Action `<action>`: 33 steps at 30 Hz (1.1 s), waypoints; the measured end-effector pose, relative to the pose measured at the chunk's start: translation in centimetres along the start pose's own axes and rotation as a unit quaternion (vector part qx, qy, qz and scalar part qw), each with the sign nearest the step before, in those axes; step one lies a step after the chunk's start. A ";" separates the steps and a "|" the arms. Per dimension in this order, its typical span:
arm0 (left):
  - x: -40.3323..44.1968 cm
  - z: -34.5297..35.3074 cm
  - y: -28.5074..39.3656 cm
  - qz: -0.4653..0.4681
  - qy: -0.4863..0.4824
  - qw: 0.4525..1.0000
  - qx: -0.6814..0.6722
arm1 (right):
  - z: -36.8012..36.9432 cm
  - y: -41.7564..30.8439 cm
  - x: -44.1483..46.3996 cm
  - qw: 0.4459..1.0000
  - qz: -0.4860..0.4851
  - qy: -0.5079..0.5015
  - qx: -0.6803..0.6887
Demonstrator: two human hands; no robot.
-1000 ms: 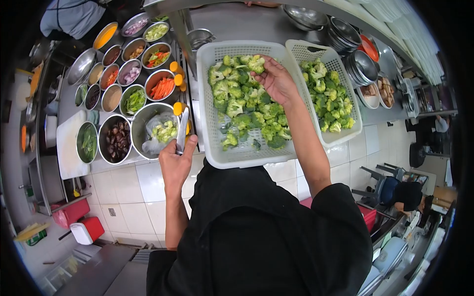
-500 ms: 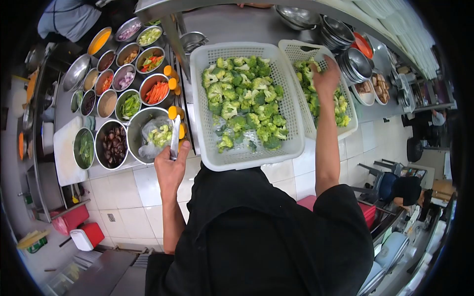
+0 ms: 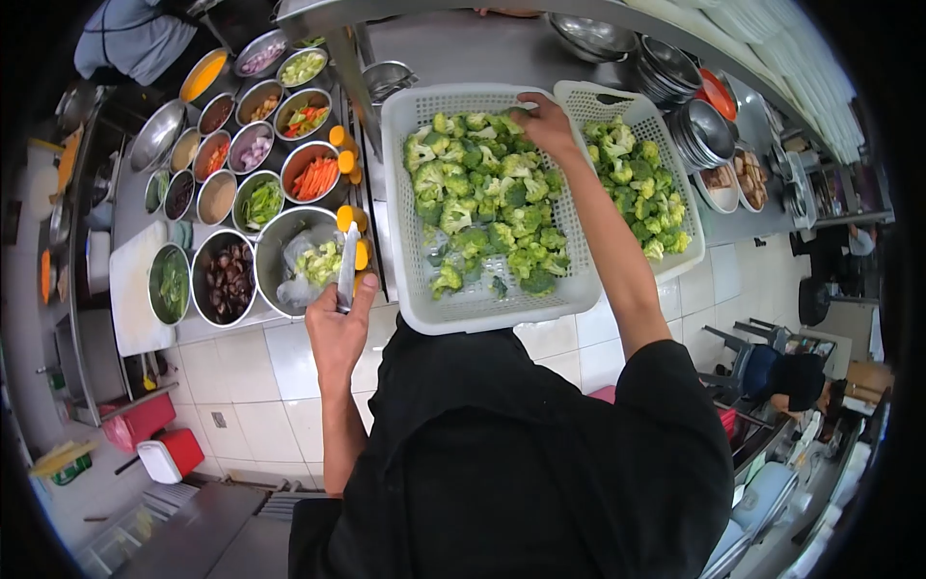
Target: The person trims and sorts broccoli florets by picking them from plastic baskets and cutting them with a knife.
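Note:
My left hand (image 3: 340,323) is closed around a knife (image 3: 348,270), its blade pointing up and away beside a steel pot (image 3: 274,253) with pale green cut pieces and a clear plastic bag. My right hand (image 3: 546,128) is at the far right corner of a white plastic basket (image 3: 502,316) full of broccoli florets (image 3: 453,183). Its fingers curl down over the florets; anything between them is hidden. Against that basket's right side leans a second white basket (image 3: 687,253), also holding broccoli (image 3: 644,183).
Left of the baskets stand several steel containers, including carrots (image 3: 314,179), mushrooms (image 3: 230,280) and leafy greens (image 3: 169,285). Yellow-capped bottles (image 3: 351,218) line the counter edge. Stacked steel bowls (image 3: 704,135) are at the right. Another person's grey clothing (image 3: 135,39) shows top left.
My right hand has moved left, from over the second basket to the far corner of the larger one. The left hand keeps the knife in nearly the same place. The view has shifted slightly.

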State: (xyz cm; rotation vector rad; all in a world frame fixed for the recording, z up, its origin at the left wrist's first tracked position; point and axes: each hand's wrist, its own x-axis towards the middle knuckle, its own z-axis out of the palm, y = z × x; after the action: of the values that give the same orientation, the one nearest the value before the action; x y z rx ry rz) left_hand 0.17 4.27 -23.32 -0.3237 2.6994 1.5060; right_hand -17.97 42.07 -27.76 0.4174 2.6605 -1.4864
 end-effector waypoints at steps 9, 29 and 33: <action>0.7 0.1 0.4 -0.008 -0.014 1.000 0.004 | 1.2 -4.0 -7.2 0.679 0.087 -0.153 0.713; 1.1 0.4 -1.0 -0.012 -0.022 1.000 0.018 | -11.0 5.6 -7.0 0.845 0.056 0.506 -0.166; 1.2 0.5 -1.2 -0.015 -0.022 1.000 0.015 | -5.1 2.2 -7.1 0.880 -0.163 0.396 -0.204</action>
State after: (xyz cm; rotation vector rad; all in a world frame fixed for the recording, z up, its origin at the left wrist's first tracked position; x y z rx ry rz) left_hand -0.77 3.92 -24.74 -0.3247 2.6677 1.4445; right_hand -10.18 46.00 -25.57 0.6806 3.7367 -0.8359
